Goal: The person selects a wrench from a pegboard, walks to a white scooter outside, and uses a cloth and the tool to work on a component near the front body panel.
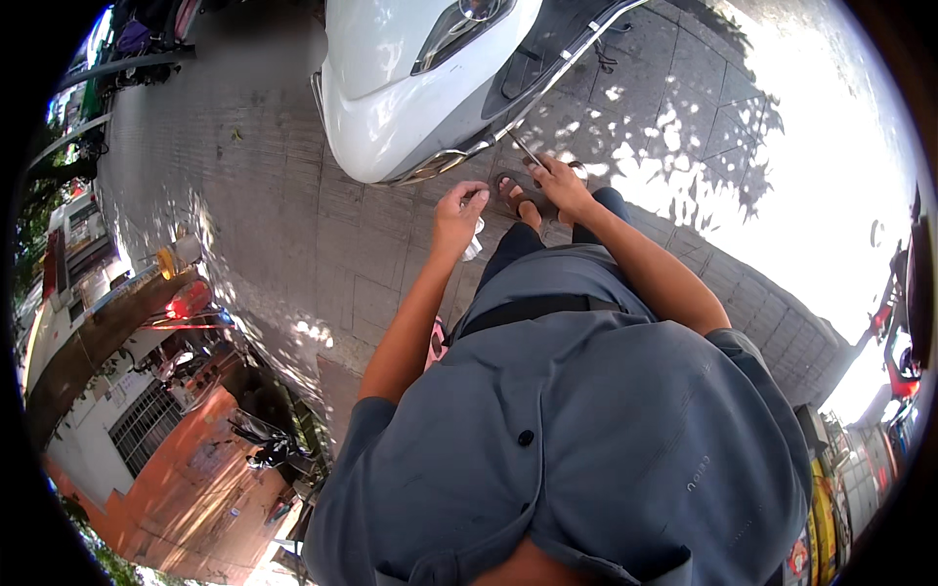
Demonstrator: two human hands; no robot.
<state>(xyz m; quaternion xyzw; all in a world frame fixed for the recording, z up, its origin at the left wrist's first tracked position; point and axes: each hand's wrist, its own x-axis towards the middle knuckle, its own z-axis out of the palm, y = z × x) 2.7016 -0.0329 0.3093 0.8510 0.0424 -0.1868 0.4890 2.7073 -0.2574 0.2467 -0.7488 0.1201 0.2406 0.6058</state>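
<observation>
My right hand (561, 188) is closed around a thin metal rod-like tool (526, 148). Its tip points at the chrome guard bar (459, 154) along the lower edge of a white vehicle front (391, 98); whether it touches the bar I cannot tell. My left hand (455, 219) hovers just short of that bar, its fingers curled in toward the thumb. A crumpled white thing (475, 241) shows beside the left palm, partly hidden; what it is and how it is held are unclear.
A headlight (461, 34) is set in the vehicle's white body. Below my hands a sandalled foot (512, 193) stands on the grey paving (362, 269). Far left are an orange wall (186, 479) and a red vehicle (189, 299). Strong sunlight washes out the ground at right.
</observation>
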